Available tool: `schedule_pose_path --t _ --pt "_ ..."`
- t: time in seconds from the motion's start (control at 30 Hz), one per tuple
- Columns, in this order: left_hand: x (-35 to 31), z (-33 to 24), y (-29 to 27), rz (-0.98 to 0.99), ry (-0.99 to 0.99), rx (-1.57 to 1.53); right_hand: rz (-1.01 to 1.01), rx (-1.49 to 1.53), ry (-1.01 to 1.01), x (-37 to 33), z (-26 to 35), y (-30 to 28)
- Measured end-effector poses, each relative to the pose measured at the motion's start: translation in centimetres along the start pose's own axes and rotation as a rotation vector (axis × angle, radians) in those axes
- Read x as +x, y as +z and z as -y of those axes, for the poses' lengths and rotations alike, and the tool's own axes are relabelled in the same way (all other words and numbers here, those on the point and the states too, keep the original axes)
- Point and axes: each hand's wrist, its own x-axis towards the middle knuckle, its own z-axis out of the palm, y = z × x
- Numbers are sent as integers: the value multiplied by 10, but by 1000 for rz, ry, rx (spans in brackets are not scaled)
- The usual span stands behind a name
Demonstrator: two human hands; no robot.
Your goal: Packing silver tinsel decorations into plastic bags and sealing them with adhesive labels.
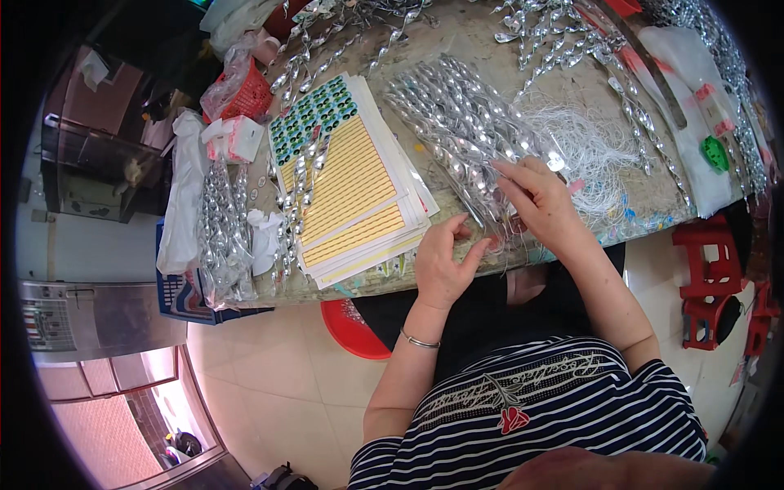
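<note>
A clear plastic bag of shiny silver twisted strips lies slantwise on the table, its near end by my hands. My right hand is over the bag's near right part, fingers closed on the plastic; its lower fingers are partly hidden. Beside the bag's near end, close to the table edge, is my left hand, thumb and forefinger apart with nothing visible between them. To the left lies a stack of printed sheets with yellow rows and green round stickers. Loose silver twisted strips rest across it.
Right of the bag spreads a tangle of white thread. A red basket stands at the back left, near another bag of silver twists. A blue crate sits below the left edge, a red basin under the table, red stools at right.
</note>
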Motion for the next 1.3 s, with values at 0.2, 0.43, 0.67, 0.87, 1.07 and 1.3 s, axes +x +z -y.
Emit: schedule_pose_path --t 0.2,0.43,0.67,0.87,1.07,1.3 --pt "0 2 0 15 0 20 100 202 132 -6 14 1" --pt "0 0 3 -18 3 -13 299 -82 -39 -21 13 9" --pt "-3 4 1 -2 8 2 144 100 78 -48 9 -21" --pt "-3 5 2 -13 26 3 118 48 83 -73 7 -39" --pt "-4 7 4 -20 19 -5 37 -14 76 -74 23 -49" --pt "-5 6 2 -35 41 9 193 30 66 -78 16 -49"
